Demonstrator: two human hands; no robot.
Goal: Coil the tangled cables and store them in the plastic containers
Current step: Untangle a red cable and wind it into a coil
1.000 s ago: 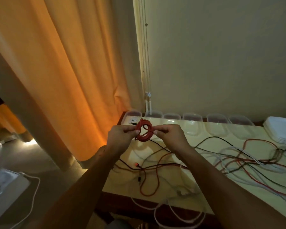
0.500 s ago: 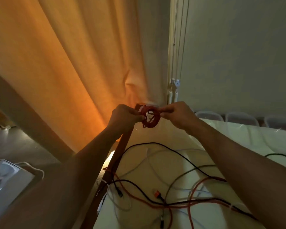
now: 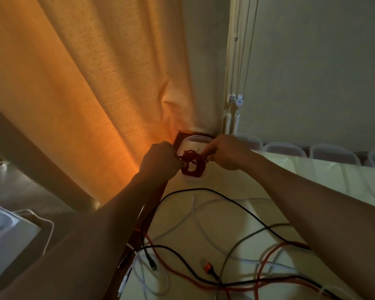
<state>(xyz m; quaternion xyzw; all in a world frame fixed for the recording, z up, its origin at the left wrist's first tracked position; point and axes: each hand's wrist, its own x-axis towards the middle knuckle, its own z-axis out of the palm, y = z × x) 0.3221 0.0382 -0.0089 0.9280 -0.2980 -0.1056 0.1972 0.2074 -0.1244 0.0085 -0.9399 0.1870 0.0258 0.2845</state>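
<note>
Red cable coil [image 3: 193, 165]: small tight loop, held between both hands over the open mouth of the end container; whether it touches the bottom cannot be told.
Left hand [image 3: 160, 161]: fingers curled, grip clamped on the coil's left edge.
Right hand [image 3: 227, 152]: thumb and fingertips pinched, grip clamped on the coil's right edge.
End container [image 3: 195, 139]: clear plastic, lidless, at the far left corner of the bench, just beside the curtain.
Other containers [image 3: 284, 148]: clear, in a row along the far edge against the wall, to the right of the end one.
Bench [image 3: 312, 180]: pale top, dark wooden rim on the left side.
Loose cables: black cable [image 3: 225, 197], white cable [image 3: 195, 215] and orange-red cable [image 3: 266, 256] lying crossed and tangled on the near bench, well apart from the coil.
Curtain [image 3: 95, 94]: orange, backlit, hanging left of the bench.
Blind cords [image 3: 236, 61]: pale, hanging in the corner above the end container.
</note>
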